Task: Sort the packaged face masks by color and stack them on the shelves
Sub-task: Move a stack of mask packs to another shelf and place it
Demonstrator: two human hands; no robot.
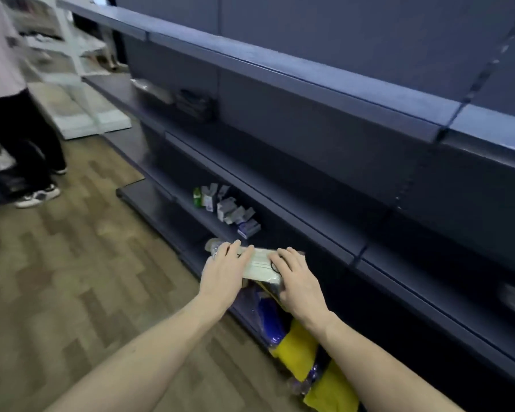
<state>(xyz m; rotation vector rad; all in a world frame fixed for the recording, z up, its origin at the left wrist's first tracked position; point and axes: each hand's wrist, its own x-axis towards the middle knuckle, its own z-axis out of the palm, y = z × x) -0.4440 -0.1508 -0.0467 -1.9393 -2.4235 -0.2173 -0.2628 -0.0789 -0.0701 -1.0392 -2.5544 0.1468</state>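
I press my left hand point(225, 270) and right hand point(296, 279), fingers spread, flat on the pale mask pack point(260, 267) between them; beneath lie blue packs point(266, 315) — slick wrap, so the stack may slide off the bottom shelf point(149, 197).

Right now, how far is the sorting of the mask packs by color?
Done: little shows; some dark packs already lie on an upper shelf. In hand: the left hand and right hand rest on a pale mask pack at the low shelf. Left: blue packs and yellow packs remain mixed below the hands. It looks early.
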